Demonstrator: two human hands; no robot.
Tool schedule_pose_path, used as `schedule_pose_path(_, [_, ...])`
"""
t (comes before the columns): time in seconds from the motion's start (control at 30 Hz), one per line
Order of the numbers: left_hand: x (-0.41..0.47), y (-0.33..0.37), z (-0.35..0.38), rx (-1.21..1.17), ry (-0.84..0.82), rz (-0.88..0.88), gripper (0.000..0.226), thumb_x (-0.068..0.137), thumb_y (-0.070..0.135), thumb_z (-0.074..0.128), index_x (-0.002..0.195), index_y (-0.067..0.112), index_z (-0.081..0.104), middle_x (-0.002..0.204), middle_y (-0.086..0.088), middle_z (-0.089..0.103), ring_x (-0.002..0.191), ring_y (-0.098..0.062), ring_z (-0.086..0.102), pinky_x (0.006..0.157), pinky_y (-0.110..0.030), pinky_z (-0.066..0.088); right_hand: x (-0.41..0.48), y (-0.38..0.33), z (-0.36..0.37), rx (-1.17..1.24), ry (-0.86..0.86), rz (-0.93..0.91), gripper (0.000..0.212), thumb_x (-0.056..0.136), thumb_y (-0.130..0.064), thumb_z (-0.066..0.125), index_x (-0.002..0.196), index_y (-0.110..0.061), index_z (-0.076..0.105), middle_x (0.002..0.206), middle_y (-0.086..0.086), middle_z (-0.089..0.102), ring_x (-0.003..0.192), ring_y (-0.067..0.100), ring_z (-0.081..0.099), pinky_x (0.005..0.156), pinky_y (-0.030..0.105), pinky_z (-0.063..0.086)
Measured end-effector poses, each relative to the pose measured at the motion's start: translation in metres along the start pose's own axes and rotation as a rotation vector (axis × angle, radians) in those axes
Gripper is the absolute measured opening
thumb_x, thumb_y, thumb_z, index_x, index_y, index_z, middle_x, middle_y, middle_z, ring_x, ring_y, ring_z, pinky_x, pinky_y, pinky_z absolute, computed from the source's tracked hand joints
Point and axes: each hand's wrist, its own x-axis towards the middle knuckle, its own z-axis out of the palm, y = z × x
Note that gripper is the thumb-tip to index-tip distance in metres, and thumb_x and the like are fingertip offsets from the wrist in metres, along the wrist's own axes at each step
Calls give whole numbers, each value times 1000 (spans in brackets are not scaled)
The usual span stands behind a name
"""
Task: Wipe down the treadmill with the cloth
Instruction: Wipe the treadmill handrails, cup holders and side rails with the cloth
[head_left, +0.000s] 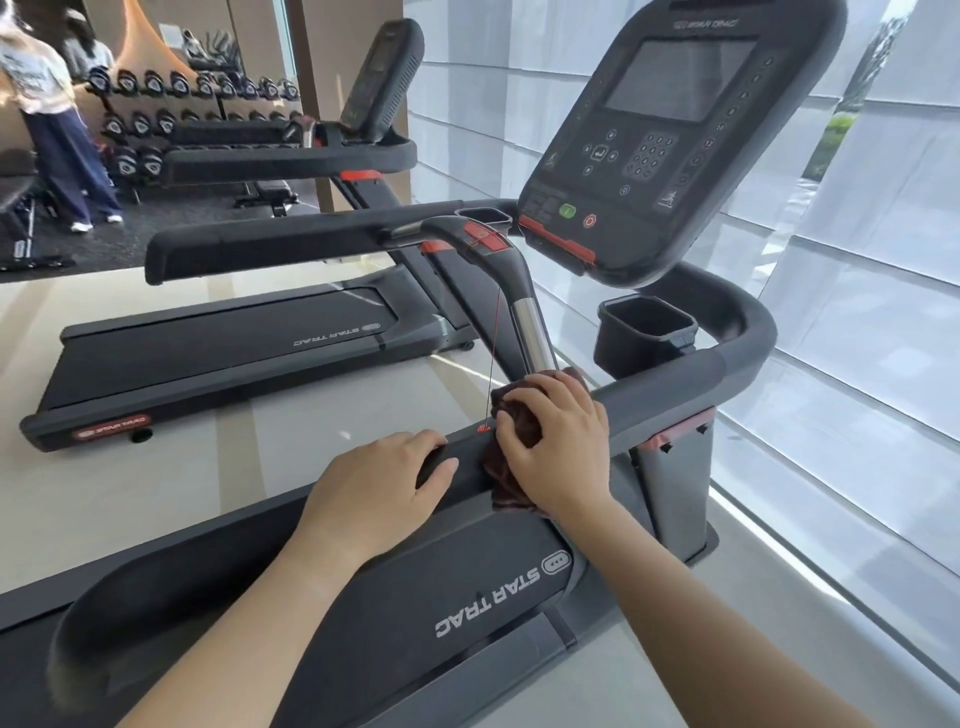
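Note:
A dark grey treadmill (670, 384) fills the right and bottom of the head view, its console tilted up at the top right. My right hand (558, 441) grips a bunched dark brown cloth (511, 480) and presses it on the near handrail, at the lower end of the chrome centre grip (531, 332). My left hand (374, 491) rests on the same handrail just left of the cloth, fingers curled over its top edge. A thin red safety cord (496, 343) hangs from the console down to a small red clip beside the cloth.
A second treadmill (218, 353) stands to the left on the pale floor. Behind it are a dumbbell rack (192, 85) and a person (57, 130) at the far left. White window blinds (841, 312) run along the right. A black cup holder (644, 338) sits under the console.

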Motion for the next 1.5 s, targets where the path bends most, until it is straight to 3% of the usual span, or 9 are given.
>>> schedule_pose_path(0.1, [3,0,-3,-56,-47,-23,43,88,58,27,118,37,51,114,15,63,100,-13,59,73,-31,46,3,10,-6,55,-70,-140,23,83,-36,62,101,-23,69,116,-4,64,114,21,55,94,42,43])
schedule_pose_path(0.43, [-19,-31,-27,-84,-94,-160,37,86,61,34,106,41,58,104,25,60,86,1,55,69,-27,45,-10,2,-2,-67,-100,87,54,84,-58,52,129,-28,51,145,5,39,139,30,23,114,49,22])
schedule_pose_path(0.6, [-36,-39,-35,-76,-83,-236,35,85,63,32,100,44,58,93,26,58,74,5,50,60,-21,38,-22,-17,2,5,-126,-82,48,83,-52,54,122,-24,57,137,4,48,132,29,35,106,46,32])
schedule_pose_path(0.7, [-55,-54,-40,-40,-59,-272,41,83,68,27,101,46,57,100,29,60,87,3,55,67,-25,44,-19,-21,4,28,-160,-192,48,79,-57,56,117,-29,61,129,-3,55,123,22,46,99,42,40])
schedule_pose_path(0.87, [-82,-80,-52,-68,-50,-330,55,73,76,17,96,48,58,97,30,61,91,-1,57,70,-27,47,-11,-35,9,-23,-76,-64,41,74,-51,61,104,-24,68,126,0,58,121,28,46,100,48,37])
schedule_pose_path(1.03, [-82,-79,-46,-71,8,-269,43,84,62,27,95,40,62,94,24,65,78,-1,52,58,-17,35,-52,-67,19,17,-41,-93,46,77,-53,58,113,-26,61,133,2,53,127,30,41,101,43,35])
schedule_pose_path(1.23, [-98,-109,-58,-147,-80,-122,48,83,66,28,117,43,53,107,31,57,92,1,52,68,-19,38,-60,-111,34,44,2,4,46,78,-57,58,117,-33,61,137,-4,48,130,23,38,101,46,37])
schedule_pose_path(1.33, [-112,-132,-61,-322,-123,-146,43,84,64,33,115,45,55,99,37,54,92,5,53,71,-13,37,-60,-127,36,9,9,154,51,80,-55,57,127,-36,56,151,-3,34,142,25,20,109,47,25])
schedule_pose_path(1.5, [-113,-139,-54,-534,-69,-97,28,89,47,41,106,39,61,86,37,55,82,18,50,66,-2,36,-86,-166,48,-20,43,209,42,81,-55,53,119,-38,58,144,-9,42,137,21,25,105,43,25])
